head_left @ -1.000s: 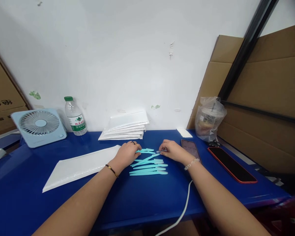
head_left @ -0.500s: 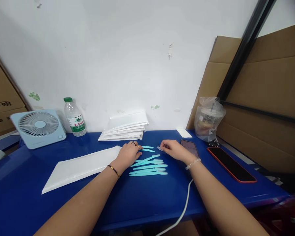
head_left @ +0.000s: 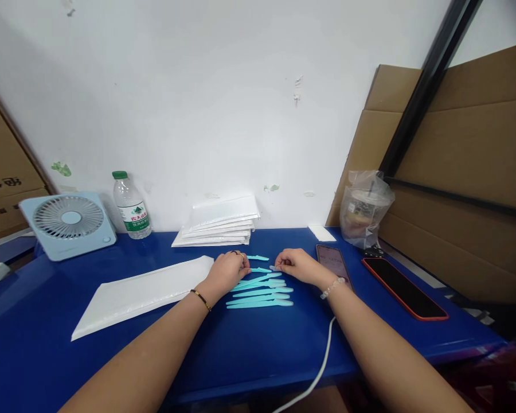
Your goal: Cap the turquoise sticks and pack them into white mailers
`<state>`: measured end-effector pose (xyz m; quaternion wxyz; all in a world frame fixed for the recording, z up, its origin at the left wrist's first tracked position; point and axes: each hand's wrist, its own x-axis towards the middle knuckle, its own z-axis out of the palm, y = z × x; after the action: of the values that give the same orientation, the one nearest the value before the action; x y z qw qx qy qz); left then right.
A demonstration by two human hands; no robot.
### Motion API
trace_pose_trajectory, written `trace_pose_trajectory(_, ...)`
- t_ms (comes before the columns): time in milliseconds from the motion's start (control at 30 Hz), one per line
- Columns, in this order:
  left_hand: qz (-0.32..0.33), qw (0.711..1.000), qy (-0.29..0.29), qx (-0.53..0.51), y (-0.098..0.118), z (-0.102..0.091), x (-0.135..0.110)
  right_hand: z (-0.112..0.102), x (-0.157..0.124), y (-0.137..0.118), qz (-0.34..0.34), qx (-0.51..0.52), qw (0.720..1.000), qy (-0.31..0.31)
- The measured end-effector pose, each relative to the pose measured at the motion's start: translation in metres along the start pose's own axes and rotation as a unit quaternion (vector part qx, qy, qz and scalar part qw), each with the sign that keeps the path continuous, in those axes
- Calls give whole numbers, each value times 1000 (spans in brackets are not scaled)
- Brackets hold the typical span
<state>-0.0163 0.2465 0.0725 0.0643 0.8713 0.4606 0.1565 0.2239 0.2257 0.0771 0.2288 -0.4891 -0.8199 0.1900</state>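
Several thin turquoise plastic sticks (head_left: 260, 289) lie in a loose row on the blue table (head_left: 249, 344). One more turquoise stick (head_left: 258, 258) lies apart, just behind them. My left hand (head_left: 229, 271) rests at the left ends of the sticks, fingers curled and pinched on one of them. My right hand (head_left: 296, 265) is at the right end of the same stick, fingertips pinched on its tip. A white padded mailer (head_left: 141, 294) lies flat just left of my left hand.
A stack of white mailers (head_left: 219, 223), a water bottle (head_left: 131, 205) and a small blue fan (head_left: 69, 222) stand along the wall. Two phones (head_left: 335, 262) (head_left: 406, 288) lie to the right, with a bagged drink cup (head_left: 365, 209) behind. A white cable (head_left: 322, 361) hangs over the front edge. Cardboard leans at right.
Both hands drew slightly nearer to me and closer together over the sticks. One stick was left behind on its own at the back.
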Motion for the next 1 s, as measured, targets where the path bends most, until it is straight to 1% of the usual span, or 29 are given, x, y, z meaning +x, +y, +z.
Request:
trace_pose_trajectory(100, -5, 1000, -2, -6, 5, 1, 0, 8, 4, 1, -10, -1, 1000, -2)
trace_pose_trajectory(200, 4, 1000, -8, -21, 9, 2, -1, 14, 5, -3, -18, 9, 1000, -9)
trace_pose_trajectory(300, 18, 999, -25, -34, 10, 3, -2, 10, 4, -5, -25, 15, 999, -13)
trace_pose_trajectory(333, 21, 999, -22, -36, 8, 3, -2, 6, 3, -3, -23, 13, 1000, 0)
trace_pose_trajectory(400, 19, 1000, 5, -23, 3, 2, -2, -4, 0, 2, -6, -4, 999, 50)
trace_pose_trajectory(467, 9, 999, 32, 12, -4, 1, 0, -13, -2, 10, 15, -34, 995, 98)
trace_pose_trajectory(500, 5, 999, 32, 30, -7, 1, 1, -16, -3, 13, 21, -51, 993, 106)
trace_pose_trajectory(533, 2, 999, 29, 44, -10, 1, 1, -18, -4, 16, 24, -67, 992, 102)
trace_pose_trajectory(600, -2, 998, 25, 60, -13, 0, 3, -17, -4, 18, 25, -90, 993, 74)
trace_pose_trajectory(667, -9, 997, 36, 61, -13, -1, 4, -13, -3, 15, 28, -97, 994, 49)
trace_pose_trajectory(733, -15, 997, 49, 51, -12, -2, 3, -9, -2, 11, 31, -87, 995, 37)
trace_pose_trajectory(867, -10, 999, 35, 0, -8, -6, 1, -6, -2, 5, 23, -45, 998, 42)
trace_pose_trajectory(1000, -17, 998, 27, -51, -5, -9, -2, -6, -3, 4, 42, 51, 997, 35)
